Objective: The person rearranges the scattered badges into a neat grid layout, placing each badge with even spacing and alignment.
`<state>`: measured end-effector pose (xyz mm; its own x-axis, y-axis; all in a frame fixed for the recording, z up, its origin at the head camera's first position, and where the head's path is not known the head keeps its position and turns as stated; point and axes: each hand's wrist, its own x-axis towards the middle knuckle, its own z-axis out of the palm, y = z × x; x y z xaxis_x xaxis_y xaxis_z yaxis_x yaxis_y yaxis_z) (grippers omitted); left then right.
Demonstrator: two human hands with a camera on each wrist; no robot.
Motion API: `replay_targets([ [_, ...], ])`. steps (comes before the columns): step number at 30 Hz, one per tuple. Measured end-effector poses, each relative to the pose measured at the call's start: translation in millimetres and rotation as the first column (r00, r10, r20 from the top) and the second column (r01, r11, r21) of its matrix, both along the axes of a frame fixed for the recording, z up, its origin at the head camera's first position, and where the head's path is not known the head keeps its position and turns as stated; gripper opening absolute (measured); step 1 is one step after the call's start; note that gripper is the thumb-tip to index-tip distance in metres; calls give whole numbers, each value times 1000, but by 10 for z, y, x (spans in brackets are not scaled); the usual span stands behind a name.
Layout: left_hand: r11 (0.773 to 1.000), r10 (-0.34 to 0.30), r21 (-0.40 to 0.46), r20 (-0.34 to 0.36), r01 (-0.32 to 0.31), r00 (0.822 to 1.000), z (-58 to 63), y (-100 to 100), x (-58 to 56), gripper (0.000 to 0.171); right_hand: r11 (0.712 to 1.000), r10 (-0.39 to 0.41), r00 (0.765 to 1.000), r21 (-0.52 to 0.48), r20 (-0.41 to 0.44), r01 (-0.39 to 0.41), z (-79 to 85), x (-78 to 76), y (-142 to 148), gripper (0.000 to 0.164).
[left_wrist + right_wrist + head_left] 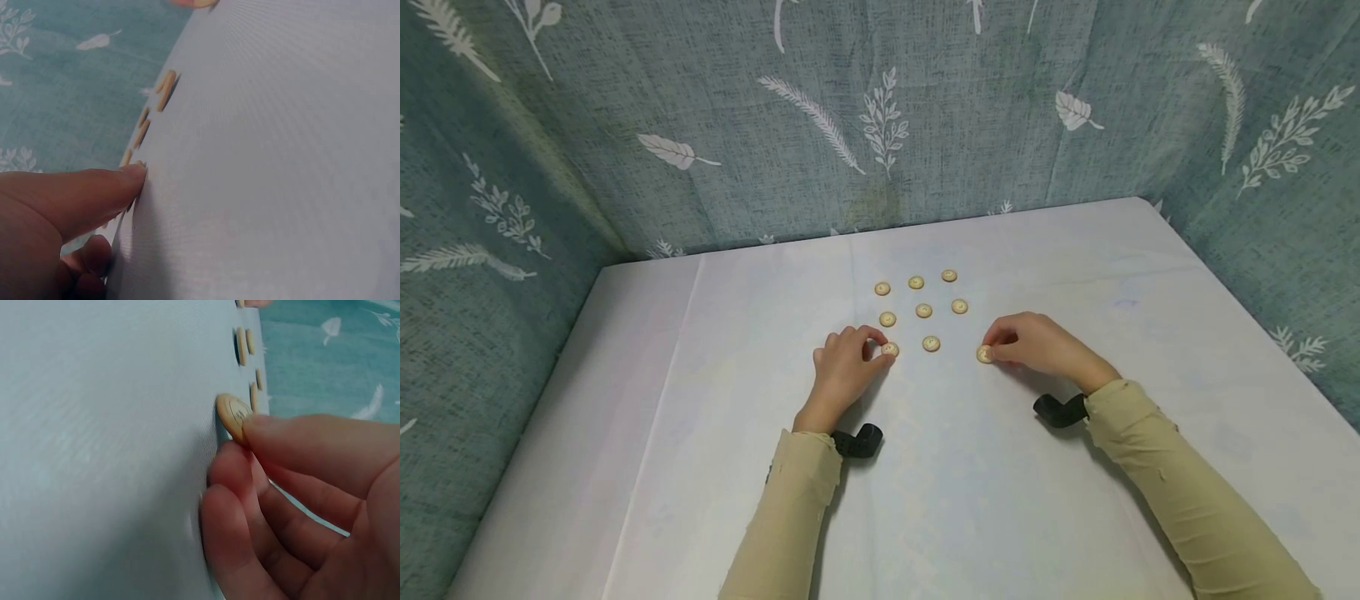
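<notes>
Small round pale-wood discs lie flat on the white-covered table in loose rows, each with a mark on its face like a Chinese chess piece. My left hand [842, 367] has thumb and forefinger on either side of the front-left disc [891, 349]. In the left wrist view the thumb [106, 194] hides most of that disc. To the right of the front row, my right hand [1037, 342] pinches another disc [232, 419] between thumb and fingers, close over the table. A ring and a small dark character show on its face. Between the hands lies a front-row disc [931, 343].
Behind the hands lie the middle row, with a central disc [923, 311], and the back row, with a disc [916, 282]. A leaf-patterned green curtain [955, 125] stands along the table's back edge and sides. Black wrist mounts [859, 442] stick out inward from both sleeves.
</notes>
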<state>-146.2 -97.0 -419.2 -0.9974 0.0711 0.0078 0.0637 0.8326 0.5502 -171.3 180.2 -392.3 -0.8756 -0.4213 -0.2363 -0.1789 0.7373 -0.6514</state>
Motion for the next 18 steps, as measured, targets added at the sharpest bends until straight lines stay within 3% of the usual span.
replay_targets([
  [18,1000,-5,-10,3,5,1000,-21,-19,-13,26,998,-56,998,9,-5,57,24,-195,-167,19],
])
